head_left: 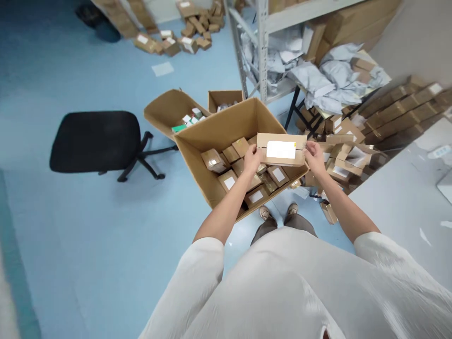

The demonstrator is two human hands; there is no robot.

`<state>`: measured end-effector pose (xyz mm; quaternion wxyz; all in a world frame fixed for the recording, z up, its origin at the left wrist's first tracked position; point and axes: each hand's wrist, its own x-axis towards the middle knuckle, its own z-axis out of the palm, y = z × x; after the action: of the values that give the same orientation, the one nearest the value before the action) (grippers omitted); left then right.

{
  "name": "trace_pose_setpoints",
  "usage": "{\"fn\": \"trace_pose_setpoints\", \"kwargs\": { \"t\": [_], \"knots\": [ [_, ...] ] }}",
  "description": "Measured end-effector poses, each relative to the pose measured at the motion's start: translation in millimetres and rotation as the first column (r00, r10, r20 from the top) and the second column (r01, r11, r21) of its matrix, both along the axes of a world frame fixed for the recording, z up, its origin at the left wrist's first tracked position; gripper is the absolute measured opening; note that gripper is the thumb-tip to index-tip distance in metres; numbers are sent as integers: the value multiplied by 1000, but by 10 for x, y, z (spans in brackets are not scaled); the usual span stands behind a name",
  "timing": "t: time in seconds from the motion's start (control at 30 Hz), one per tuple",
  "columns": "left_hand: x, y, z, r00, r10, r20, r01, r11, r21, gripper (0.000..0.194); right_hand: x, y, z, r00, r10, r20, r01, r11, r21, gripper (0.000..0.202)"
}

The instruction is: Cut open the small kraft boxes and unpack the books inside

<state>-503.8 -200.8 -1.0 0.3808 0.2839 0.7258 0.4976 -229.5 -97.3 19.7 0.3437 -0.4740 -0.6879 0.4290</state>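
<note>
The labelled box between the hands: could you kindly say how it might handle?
The labelled box is probably stiff, given its straight cardboard edges. It may be light: the left hand and right hand hold just its ends. Flat sides suggest sliding rather than rolling.

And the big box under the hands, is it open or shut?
Open. The big box has no cover across its top; small boxes show inside. The held box hides part of it.
</note>
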Motion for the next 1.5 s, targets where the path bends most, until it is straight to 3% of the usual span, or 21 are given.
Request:
{"fn": "trace_pose_setpoints", "kwargs": {
  "t": [0.1, 0.2, 0.37, 0.53, 0.73, 0.87, 0.97, 1.07, 1.17, 1.3, 1.37, 1.5],
  "knots": [
    [239, 268, 283, 997, -82, -7, 82, 991, 105, 38, 342, 25, 250, 992, -102, -75, 106, 993, 58, 55],
    [617, 525, 455, 985, -171, -32, 174, 976, 131, 41, 798, 37, 379, 972, -207, -106, 217, 972, 94, 55],
    [1628, 852, 530, 934, -356, -34, 356, 918, 174, 50, 1840, -89, 404, 910, -400, -113, 411, 905, 106, 51],
    [2964, 1024, 415, 826, -564, -8, 557, 814, 164, 56, 3115, -388, 308, 814, -575, -86, 581, 810, 82, 47],
    [4563, 1073, 116, 672, -739, 36, 731, 671, 121, 63, 4557, -785, 20, 679, -734, 13, 734, 679, 19, 45],
    [5401, 1021, -115, 571, -816, 93, 810, 578, 99, 67, 5255, -1059, -158, 571, -817, 80, 821, 569, -46, 43],
    [5876, 957, -250, 502, -857, 120, 854, 513, 93, 71, 5636, -1272, -233, 499, -858, 120, 866, 495, -67, 41],
    [6206, 906, -320, 437, -892, 114, 892, 446, 77, 75, 5891, -1463, -286, 455, -874, 171, 891, 446, -91, 39],
    [6379, 888, -330, 402, -912, 82, 910, 408, 73, 76, 6013, -1595, -324, 450, -864, 225, 892, 445, -77, 38],
    [6371, 886, -282, 430, -903, 25, 903, 430, -6, 73, 5975, -1617, -290, 422, -844, 332, 882, 467, 67, 41],
    [6269, 886, -243, 457, -889, -18, 888, 458, -40, 71, 5869, -1531, -228, 445, -817, 367, 850, 514, 116, 42],
    [5845, 906, -162, 507, -857, -89, 859, 511, -21, 67, 5451, -1160, -91, 624, -699, 349, 701, 698, 146, 39]
  ]
}}
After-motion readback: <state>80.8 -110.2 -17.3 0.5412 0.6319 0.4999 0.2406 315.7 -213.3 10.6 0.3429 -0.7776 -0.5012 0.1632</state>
